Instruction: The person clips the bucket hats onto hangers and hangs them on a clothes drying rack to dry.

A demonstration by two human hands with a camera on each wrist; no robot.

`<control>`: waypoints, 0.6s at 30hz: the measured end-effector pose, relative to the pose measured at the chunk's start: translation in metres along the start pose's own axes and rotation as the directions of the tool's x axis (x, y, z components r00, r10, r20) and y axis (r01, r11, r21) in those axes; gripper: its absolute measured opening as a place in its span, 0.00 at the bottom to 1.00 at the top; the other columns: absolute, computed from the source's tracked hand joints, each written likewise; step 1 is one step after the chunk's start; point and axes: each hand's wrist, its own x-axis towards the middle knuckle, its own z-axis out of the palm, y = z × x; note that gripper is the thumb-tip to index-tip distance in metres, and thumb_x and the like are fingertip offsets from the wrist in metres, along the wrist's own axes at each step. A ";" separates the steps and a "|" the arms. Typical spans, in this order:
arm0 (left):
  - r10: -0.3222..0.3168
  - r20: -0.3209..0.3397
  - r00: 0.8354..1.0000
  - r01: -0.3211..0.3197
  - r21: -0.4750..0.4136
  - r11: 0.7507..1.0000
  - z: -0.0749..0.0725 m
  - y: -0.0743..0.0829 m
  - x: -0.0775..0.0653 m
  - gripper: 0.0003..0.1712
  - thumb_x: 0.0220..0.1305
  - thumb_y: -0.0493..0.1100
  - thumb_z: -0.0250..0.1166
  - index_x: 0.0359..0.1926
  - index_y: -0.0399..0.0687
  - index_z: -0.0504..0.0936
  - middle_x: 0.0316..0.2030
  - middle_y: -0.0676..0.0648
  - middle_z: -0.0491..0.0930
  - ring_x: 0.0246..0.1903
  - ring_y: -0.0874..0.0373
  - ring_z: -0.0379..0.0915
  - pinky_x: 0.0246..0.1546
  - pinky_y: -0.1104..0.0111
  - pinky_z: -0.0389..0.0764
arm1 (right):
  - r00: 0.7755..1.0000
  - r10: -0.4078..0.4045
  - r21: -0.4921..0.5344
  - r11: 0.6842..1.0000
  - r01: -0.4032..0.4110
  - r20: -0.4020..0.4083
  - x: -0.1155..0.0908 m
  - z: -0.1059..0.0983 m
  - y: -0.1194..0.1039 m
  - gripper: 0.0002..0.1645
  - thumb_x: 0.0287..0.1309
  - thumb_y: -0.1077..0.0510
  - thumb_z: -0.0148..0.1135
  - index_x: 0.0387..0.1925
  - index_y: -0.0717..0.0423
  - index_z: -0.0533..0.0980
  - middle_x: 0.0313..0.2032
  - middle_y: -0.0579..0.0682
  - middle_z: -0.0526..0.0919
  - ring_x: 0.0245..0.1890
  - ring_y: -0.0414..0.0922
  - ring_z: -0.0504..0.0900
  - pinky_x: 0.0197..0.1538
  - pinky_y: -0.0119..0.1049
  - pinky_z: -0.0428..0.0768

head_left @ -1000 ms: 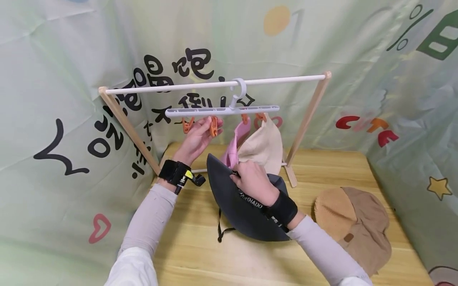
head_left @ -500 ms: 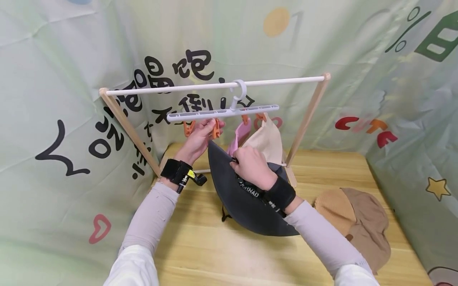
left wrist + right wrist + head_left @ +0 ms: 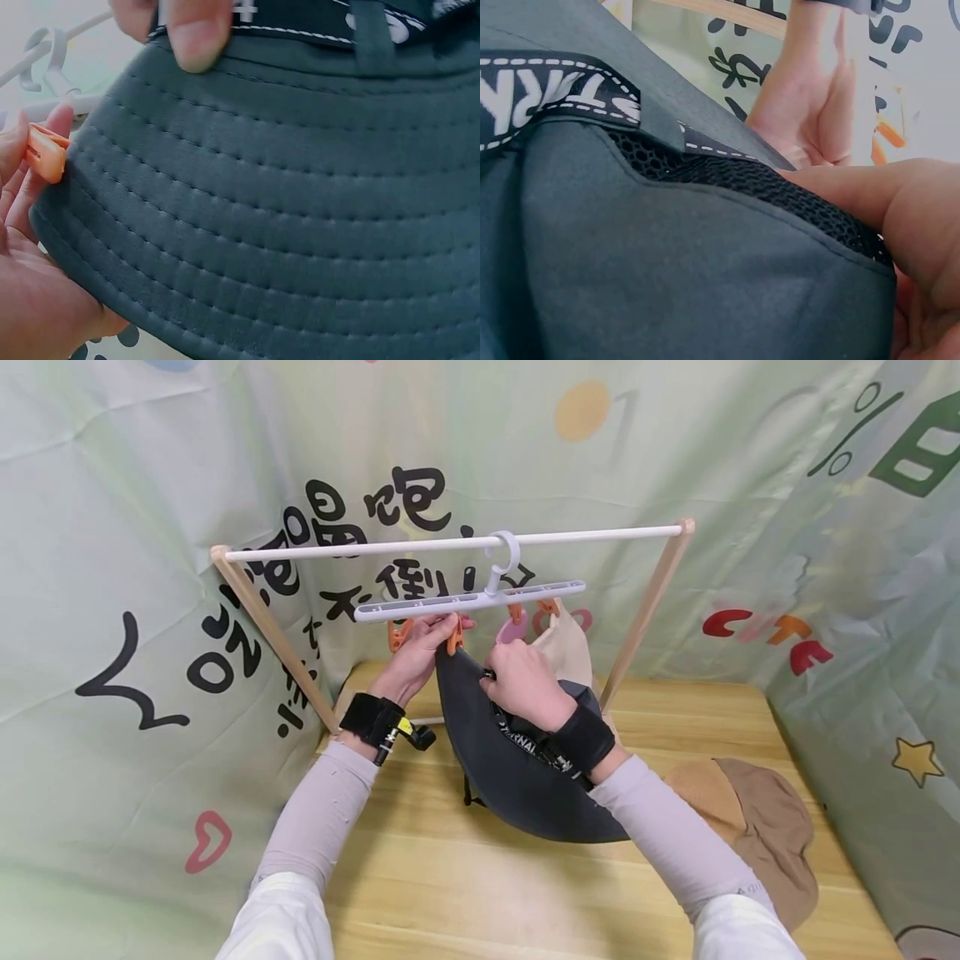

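Centrally, a dark grey hat (image 3: 517,806) is held up below the left half of a pale hanger (image 3: 420,607), its broad brim toward the near side and a black cord (image 3: 468,791) dangling at its left. The left hand (image 3: 417,658) has its grip pinched on an orange clip (image 3: 454,635); the right hand (image 3: 527,687) has its grip clenched on the hat, the thumb lying along black mesh (image 3: 727,176). In the left wrist view the clip meets the left edge of the brim; whether it clamps the cloth cannot be told. A second clip (image 3: 400,635) hangs just left of it. On the hanger's right half, a third clip (image 3: 515,612) and a fourth clip (image 3: 550,607) bear, respectively, a pink piece (image 3: 512,631) and a cream hat (image 3: 572,645), both partly hidden. The hanger hooks over the white rod (image 3: 360,547) of a rack with wooden uprights (image 3: 651,610). At right, a brown-and-tan hat (image 3: 772,827) lies on the wooden surface (image 3: 480,893), partly covered by the right forearm. A printed curtain (image 3: 135,568) stands behind.
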 end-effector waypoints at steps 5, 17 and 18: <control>0.001 -0.026 1.000 -0.001 -0.015 1.000 0.001 -0.001 0.002 0.15 0.81 0.37 0.56 0.48 0.57 0.88 0.43 0.55 0.88 0.53 0.59 0.77 0.57 0.68 0.67 | 1.000 -0.015 -0.013 1.000 0.015 0.005 0.006 -0.006 0.002 0.31 0.58 0.65 0.69 0.08 0.49 0.62 0.12 0.41 0.54 0.14 0.44 0.64 0.22 0.35 0.56; -0.072 -0.097 0.993 0.074 0.015 0.997 -0.001 -0.001 0.006 0.13 0.80 0.40 0.59 0.58 0.40 0.82 0.49 0.53 0.79 0.53 0.60 0.67 0.63 0.67 0.60 | 0.999 0.028 0.089 0.996 -0.024 -0.045 0.022 -0.018 -0.002 0.30 0.63 0.60 0.70 0.11 0.51 0.64 0.14 0.42 0.55 0.15 0.44 0.61 0.24 0.37 0.56; -0.070 -0.100 0.993 0.072 0.015 0.997 -0.001 -0.002 0.006 0.11 0.80 0.40 0.59 0.56 0.45 0.83 0.50 0.54 0.80 0.54 0.60 0.67 0.64 0.67 0.61 | 0.998 0.032 0.100 0.995 -0.027 -0.050 0.022 -0.019 -0.004 0.30 0.63 0.60 0.70 0.11 0.51 0.64 0.14 0.42 0.56 0.15 0.45 0.62 0.24 0.37 0.57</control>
